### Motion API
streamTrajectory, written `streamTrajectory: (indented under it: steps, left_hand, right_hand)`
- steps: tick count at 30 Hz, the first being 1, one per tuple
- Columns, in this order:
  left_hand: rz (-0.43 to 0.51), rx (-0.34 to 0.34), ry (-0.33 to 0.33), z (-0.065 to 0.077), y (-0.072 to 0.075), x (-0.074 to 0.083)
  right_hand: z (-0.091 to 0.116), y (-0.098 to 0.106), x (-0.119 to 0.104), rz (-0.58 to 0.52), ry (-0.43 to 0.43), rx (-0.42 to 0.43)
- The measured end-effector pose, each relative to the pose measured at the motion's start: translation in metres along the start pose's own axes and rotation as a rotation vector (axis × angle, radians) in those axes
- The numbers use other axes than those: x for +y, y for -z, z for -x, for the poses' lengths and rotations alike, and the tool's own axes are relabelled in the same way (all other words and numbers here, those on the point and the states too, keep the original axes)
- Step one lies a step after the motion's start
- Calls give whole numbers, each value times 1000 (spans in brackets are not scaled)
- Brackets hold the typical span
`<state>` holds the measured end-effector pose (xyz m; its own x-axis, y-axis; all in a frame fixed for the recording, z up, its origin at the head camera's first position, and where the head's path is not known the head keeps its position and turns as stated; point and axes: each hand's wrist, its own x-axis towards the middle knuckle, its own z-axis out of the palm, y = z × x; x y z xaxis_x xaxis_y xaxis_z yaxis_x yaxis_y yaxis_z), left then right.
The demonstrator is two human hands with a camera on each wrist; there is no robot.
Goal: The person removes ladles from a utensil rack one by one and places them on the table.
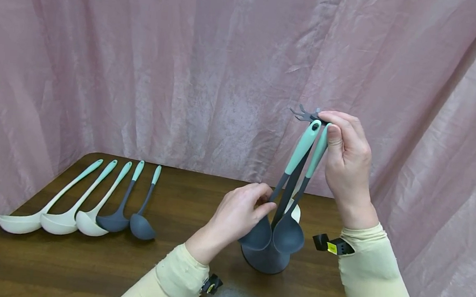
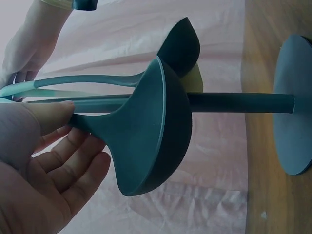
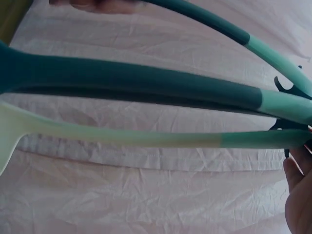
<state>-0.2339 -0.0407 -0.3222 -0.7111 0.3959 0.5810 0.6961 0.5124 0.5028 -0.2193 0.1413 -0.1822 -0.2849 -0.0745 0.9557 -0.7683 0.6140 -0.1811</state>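
Observation:
A dark grey utensil stand [image 1: 264, 262] with a hooked top rises from a round base on the table. My right hand [image 1: 348, 157] holds the top of the stand, fingers over the hooks and thumb near a mint handle end. Lower down, my left hand [image 1: 239, 209] pinches the dark neck of a ladle [image 2: 146, 131] just above its bowl; its mint handle reaches up to the hooks. A second dark ladle [image 1: 289, 236] hangs beside it, nearer the right hand. Behind these, a cream ladle [image 3: 146, 138] with a mint handle end is partly hidden in the head view.
Several ladles lie in a row on the left of the brown table [image 1: 192, 201]: cream ones [image 1: 20, 224] at the far left, then dark grey ones [image 1: 142, 227], all with mint handle ends. A pink curtain [image 1: 227, 73] hangs behind the table's back edge.

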Motion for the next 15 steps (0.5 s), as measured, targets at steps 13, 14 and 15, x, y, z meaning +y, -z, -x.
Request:
streamTrajectory:
  steps: [13, 14, 15]
  left_hand:
    - [16, -10, -3, 1, 6, 2]
    - [17, -12, -5, 1, 6, 2]
    - [15, -14, -6, 2, 7, 1]
  right_hand:
    - [2, 2, 1, 0, 23, -15]
    - [2, 1, 1, -1, 18, -2]
    - [3, 0, 0, -3, 13, 9]
